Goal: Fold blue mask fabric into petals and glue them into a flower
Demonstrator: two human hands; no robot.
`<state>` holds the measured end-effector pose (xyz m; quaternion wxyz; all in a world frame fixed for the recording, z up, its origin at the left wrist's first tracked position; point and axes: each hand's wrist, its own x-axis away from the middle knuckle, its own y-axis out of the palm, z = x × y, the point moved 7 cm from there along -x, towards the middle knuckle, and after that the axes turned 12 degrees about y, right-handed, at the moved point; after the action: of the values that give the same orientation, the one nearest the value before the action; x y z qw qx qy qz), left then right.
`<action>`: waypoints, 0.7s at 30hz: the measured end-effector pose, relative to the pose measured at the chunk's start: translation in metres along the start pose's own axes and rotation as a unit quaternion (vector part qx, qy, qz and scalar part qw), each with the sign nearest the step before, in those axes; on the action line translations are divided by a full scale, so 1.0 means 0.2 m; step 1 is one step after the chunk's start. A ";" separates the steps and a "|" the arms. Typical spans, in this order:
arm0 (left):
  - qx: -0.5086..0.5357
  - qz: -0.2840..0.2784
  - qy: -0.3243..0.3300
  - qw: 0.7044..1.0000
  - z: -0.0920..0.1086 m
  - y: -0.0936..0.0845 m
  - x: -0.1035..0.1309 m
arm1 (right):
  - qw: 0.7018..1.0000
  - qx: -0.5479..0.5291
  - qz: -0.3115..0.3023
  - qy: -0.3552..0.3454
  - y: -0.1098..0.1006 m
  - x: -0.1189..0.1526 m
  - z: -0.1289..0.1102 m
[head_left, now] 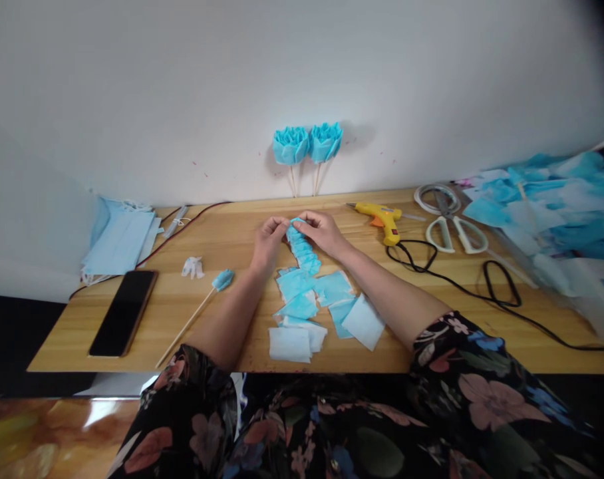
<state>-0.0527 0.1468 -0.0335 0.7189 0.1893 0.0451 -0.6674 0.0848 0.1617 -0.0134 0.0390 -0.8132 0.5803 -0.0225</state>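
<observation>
Fingertips pinched together, my left hand (pixel 269 246) and my right hand (pixel 326 235) meet at the far end of a row of overlapping folded blue fabric pieces (pixel 303 251). Both seem to grip the same topmost piece, mostly covered by the fingers. Nearer me lie loose squares of blue and white fabric (pixel 298 303), some overlapping. To the left of my left forearm, a wooden stick (pixel 187 329) with a small blue fabric bud (pixel 223 279) on its tip lies on the table.
Two blue fabric flowers (pixel 291 146) on sticks lean against the wall. A yellow glue gun (pixel 382 218) with a black cord, white-handled scissors (pixel 446 223) and a fabric heap (pixel 556 199) are right. Face masks (pixel 117 239), a phone (pixel 124 314) and white scraps (pixel 193 267) lie left.
</observation>
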 end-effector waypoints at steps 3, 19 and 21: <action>0.009 0.000 0.003 1.000 -0.01 -0.01 0.00 | 1.000 0.011 0.000 -0.002 0.00 0.00 0.00; 0.041 0.021 -0.028 0.999 -0.02 -0.01 -0.01 | 1.000 0.000 0.017 0.005 -0.02 -0.02 0.04; 0.034 0.021 -0.025 0.999 -0.03 -0.01 -0.01 | 1.000 0.001 0.012 0.004 -0.01 -0.01 0.03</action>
<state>-0.0540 0.1504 -0.0393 0.7266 0.1974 0.0004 -0.6581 0.0868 0.1653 -0.0189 0.0381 -0.8058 0.5904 -0.0255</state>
